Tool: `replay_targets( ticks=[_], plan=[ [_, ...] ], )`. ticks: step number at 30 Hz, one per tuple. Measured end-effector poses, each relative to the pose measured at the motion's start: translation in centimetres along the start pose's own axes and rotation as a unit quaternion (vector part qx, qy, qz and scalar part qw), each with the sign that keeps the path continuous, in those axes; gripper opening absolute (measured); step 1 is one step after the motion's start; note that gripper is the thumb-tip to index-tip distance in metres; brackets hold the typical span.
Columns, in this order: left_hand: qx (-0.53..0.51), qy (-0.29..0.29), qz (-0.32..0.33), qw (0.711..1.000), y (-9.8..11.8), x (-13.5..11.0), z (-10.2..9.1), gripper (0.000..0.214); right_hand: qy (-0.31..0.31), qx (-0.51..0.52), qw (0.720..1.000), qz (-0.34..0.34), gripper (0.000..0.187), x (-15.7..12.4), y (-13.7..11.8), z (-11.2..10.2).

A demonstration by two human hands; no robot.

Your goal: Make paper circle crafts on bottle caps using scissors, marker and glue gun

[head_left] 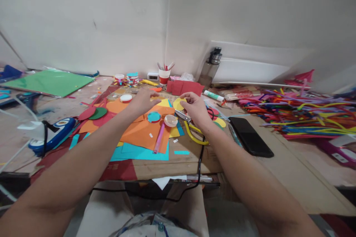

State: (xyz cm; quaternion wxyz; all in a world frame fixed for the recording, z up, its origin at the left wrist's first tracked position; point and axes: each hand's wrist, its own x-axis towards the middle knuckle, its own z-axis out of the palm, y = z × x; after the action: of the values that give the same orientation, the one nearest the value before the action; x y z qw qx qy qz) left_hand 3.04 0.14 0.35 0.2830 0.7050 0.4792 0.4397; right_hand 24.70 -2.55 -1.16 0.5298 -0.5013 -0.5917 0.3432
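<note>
My right hand [195, 109] pinches the edge of a yellow paper circle [178, 104] between thumb and fingers. Just below that hand lie scissors [191, 135] with yellow handles, their blades pointing up and left. My left hand [144, 101] is held over the paper pile with fingers apart and nothing in them. Between my arms, a small white cup [170, 120] and a blue disc with a red rim [154, 117] rest on orange paper [141, 135]. A pink tube [159, 139] lies beside them. Near my left wrist sits a white-topped round piece [126, 98].
A black phone [250, 136] and a heap of coloured pipe cleaners [303, 113] lie at the right. Behind stand a bottle [209, 72] and a pen cup [164, 75]. A glue stick [213, 95] lies nearby. At the left are a green sheet [52, 81] and a blue case [54, 137].
</note>
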Motion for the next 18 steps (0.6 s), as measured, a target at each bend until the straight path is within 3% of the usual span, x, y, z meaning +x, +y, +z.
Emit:
replay_targets(
  ticks=[5, 7, 11, 15, 18],
  plan=[
    [-0.030, -0.156, 0.155, 0.975, 1.7, -1.5, 1.7, 0.048, -0.024, 0.105, 0.989, 0.097, 0.025, -0.3, -0.4, 0.5],
    [-0.017, -0.148, 0.170, 0.974, 1.8, -2.0, 2.4, 0.051, -0.054, 0.154, 0.979, 0.121, 0.032, -0.5, -0.9, 0.6],
    [-0.001, -0.111, 0.135, 0.985, 1.4, -2.4, 3.1, 0.033, -0.108, 0.195, 0.966, 0.128, 0.043, -1.0, -1.6, 0.7],
    [0.016, -0.053, 0.126, 0.990, 1.2, -2.0, 2.7, 0.015, -0.114, 0.217, 0.963, 0.108, 0.044, -1.2, -1.8, 1.0],
    [-0.011, 0.018, 0.082, 0.996, 1.4, -1.5, 2.1, 0.009, -0.095, 0.225, 0.964, 0.101, 0.048, -1.3, -1.7, 1.2]
  ],
)
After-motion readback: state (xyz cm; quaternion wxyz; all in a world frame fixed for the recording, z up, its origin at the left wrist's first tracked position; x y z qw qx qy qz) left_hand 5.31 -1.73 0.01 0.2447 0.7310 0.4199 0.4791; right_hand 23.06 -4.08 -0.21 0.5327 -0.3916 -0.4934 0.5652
